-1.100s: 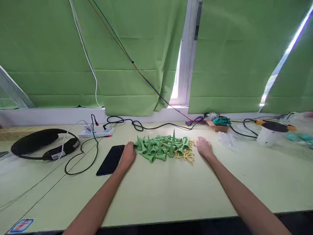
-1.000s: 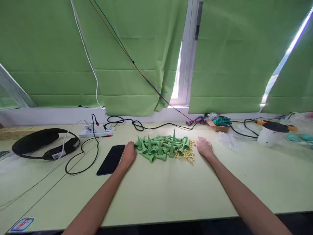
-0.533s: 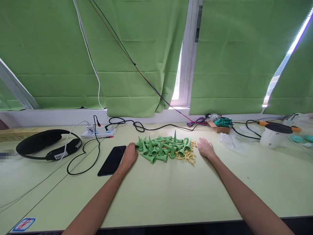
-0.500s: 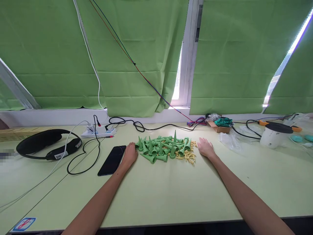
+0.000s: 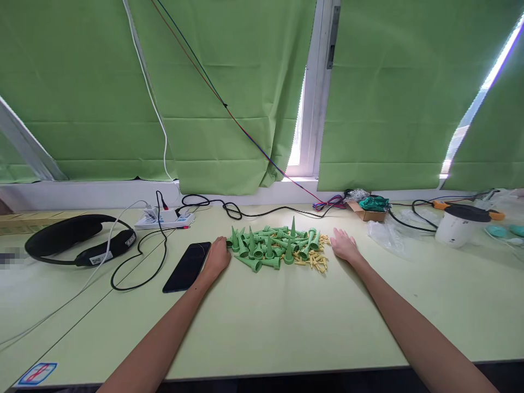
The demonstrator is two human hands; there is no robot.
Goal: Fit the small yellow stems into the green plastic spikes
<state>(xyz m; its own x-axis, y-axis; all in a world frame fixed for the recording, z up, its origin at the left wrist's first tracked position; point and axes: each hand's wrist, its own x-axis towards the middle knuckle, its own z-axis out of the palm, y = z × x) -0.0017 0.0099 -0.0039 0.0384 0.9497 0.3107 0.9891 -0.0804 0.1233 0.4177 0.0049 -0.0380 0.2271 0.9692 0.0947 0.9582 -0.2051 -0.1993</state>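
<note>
A heap of green cone-shaped plastic nozzles (image 5: 269,250) lies on the table between my hands, some standing point up and others on their sides. Small yellow plug-like pieces (image 5: 317,260) are scattered along the heap's right side. My left hand (image 5: 218,255) rests on the table at the heap's left edge, its fingers curled in, with nothing seen in them. Just past the yellow pieces, my right hand (image 5: 344,244) lies flat, fingers stretched out and holding nothing.
A black phone (image 5: 187,267) lies left of my left hand. Farther left are a black headband-like device (image 5: 67,238), cables and a power strip (image 5: 166,220). To the right stand a small cardboard box (image 5: 370,215), clear plastic bags (image 5: 387,234) and a white container (image 5: 457,232) with a dark top.
</note>
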